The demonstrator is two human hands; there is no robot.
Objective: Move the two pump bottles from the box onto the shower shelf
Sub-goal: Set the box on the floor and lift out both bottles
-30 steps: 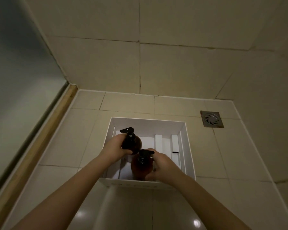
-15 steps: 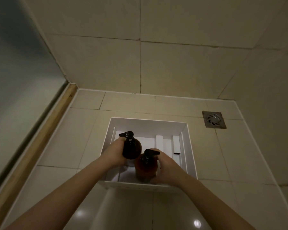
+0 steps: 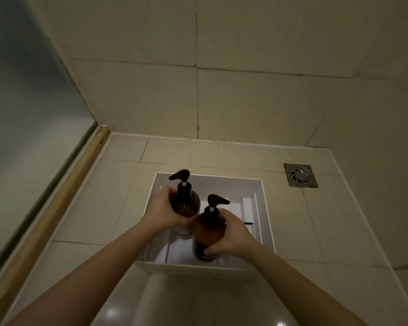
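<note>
Two amber pump bottles with black pump heads stand upright over a white open box (image 3: 264, 208) on the tiled floor. My left hand (image 3: 161, 211) grips the left bottle (image 3: 186, 203) round its body; its pump spout points left. My right hand (image 3: 229, 234) grips the right bottle (image 3: 207, 231), nearer to me, with its spout pointing right. Both bottles rise above the box's rim; their bases are hidden by my hands and each other. No shower shelf is in view.
The box has white dividers inside along its right side. A square metal floor drain (image 3: 300, 175) sits at the right rear. Tiled walls close the back and right. A frosted glass panel (image 3: 21, 109) with a wooden sill (image 3: 57, 201) runs along the left.
Both hands have lifted their bottles upward out of the box; the pump heads now stand well above the rim. The view has tilted slightly.
</note>
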